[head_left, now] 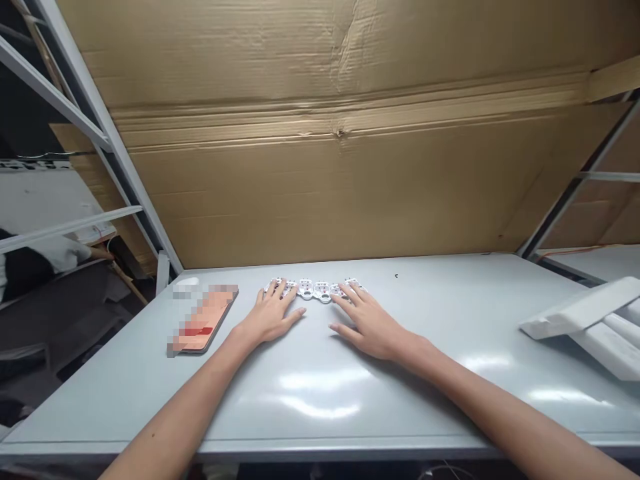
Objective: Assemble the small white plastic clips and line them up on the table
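A row of small white linked pieces [307, 288], with round holes and dark dots, lies across the far middle of the grey table. My left hand [270, 315] rests palm down on the row's left end, fingers spread. Over the right end lies my right hand [367, 321], also flat with its fingers apart. Both hands touch the pieces and hide parts of them. Between the hands the middle of the row shows. What exactly the pieces are I cannot tell.
Left of my left hand lies a phone [210, 320], partly blurred, with a small white object [186, 283] behind it. White foam-like packaging [585, 313] sits at the table's right. A cardboard wall [340, 193] rises behind the table [425, 400], with metal shelf posts [107, 127] at the left.
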{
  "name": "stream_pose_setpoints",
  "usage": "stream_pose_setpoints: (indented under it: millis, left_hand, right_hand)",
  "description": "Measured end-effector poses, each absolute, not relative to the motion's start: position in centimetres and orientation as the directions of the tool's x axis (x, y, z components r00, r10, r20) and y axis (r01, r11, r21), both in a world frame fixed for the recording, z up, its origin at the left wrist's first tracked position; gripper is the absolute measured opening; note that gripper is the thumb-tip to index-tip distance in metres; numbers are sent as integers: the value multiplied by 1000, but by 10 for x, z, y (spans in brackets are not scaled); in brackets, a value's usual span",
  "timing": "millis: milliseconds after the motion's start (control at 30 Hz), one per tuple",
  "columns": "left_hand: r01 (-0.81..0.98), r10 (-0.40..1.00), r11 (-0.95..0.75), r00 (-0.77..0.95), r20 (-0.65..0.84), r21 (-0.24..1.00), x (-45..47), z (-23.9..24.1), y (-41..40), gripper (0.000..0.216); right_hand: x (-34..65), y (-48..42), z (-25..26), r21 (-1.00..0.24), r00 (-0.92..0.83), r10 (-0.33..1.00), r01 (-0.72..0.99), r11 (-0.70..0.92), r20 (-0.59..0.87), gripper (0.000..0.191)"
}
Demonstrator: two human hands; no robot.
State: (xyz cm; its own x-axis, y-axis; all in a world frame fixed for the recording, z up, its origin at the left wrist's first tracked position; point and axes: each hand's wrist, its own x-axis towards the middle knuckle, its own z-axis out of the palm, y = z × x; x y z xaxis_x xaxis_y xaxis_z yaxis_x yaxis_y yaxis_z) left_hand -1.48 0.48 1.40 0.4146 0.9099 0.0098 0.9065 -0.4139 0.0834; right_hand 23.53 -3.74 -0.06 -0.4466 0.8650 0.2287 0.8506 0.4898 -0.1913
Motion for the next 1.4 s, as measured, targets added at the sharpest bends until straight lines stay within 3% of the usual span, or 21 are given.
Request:
stream_pose_setpoints:
  millis: [133, 567, 933, 1100, 1233, 1400]
  left_hand:
    - [899, 905, -422, 425, 6, 119, -13, 13, 4, 70]
    - [919, 930, -367, 368, 21, 144, 4, 11, -1, 66]
    - [915, 935, -354, 353, 42, 191, 10, 9, 2, 67]
    - [919, 930, -368, 361, 75, 141, 5, 13, -3, 62]
    - [915, 921, -390, 386, 63, 99, 4, 18, -10, 62]
    - [907, 910, -414, 415, 5, 75, 7, 20, -14, 67]
  right_hand:
    - [231, -37, 0, -178, -413, 901, 884, 432, 137, 75]
    - [237, -22, -2, -205, -449, 890, 867, 455, 75, 76]
    - [256, -6, -2, -253, -487, 844, 807, 533, 225, 65]
    - [278, 7, 2, -322, -284, 885, 854, 409, 370, 45]
    - [298, 18, -5, -348, -120, 935, 906, 241, 334, 41]
    - [304, 23, -13, -333, -96, 951, 922, 197, 295, 47]
